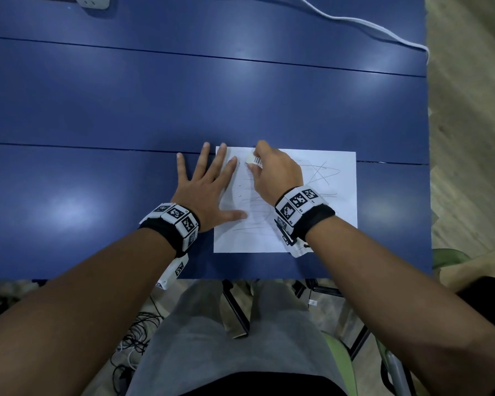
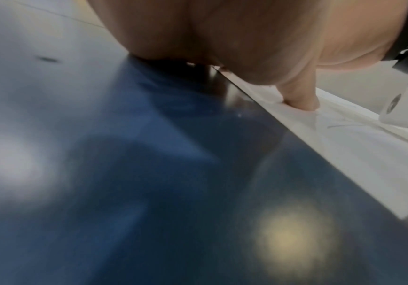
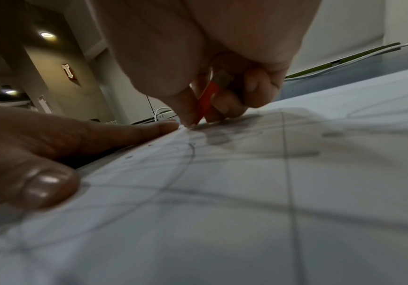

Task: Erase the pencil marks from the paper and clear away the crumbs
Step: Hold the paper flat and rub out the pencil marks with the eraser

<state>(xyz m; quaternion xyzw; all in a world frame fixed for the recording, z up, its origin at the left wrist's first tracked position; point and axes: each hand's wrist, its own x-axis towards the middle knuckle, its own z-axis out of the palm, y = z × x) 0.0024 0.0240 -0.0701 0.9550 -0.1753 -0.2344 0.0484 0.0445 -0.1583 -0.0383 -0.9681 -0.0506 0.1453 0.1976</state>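
Observation:
A white sheet of paper (image 1: pixel 326 212) with grey pencil scribbles lies near the front edge of the blue table (image 1: pixel 126 110). My left hand (image 1: pixel 209 184) lies flat with spread fingers on the paper's left edge, thumb (image 2: pixel 300 100) pressed on the sheet. My right hand (image 1: pixel 272 172) pinches a white eraser (image 1: pixel 253 159) in a barcoded sleeve and holds it down on the paper's upper left part. In the right wrist view the eraser's sleeve (image 3: pixel 206 100) looks red, its tip touching the paper (image 3: pixel 247 192). A few dark specks (image 1: pixel 239 185) lie on the sheet beside the left fingers.
A white power strip (image 1: pixel 93 0) sits at the table's far left corner, and a white cable (image 1: pixel 355 21) runs along the far right. The table's right edge (image 1: pixel 427 138) is close to the paper. My lap and chair legs are below the front edge.

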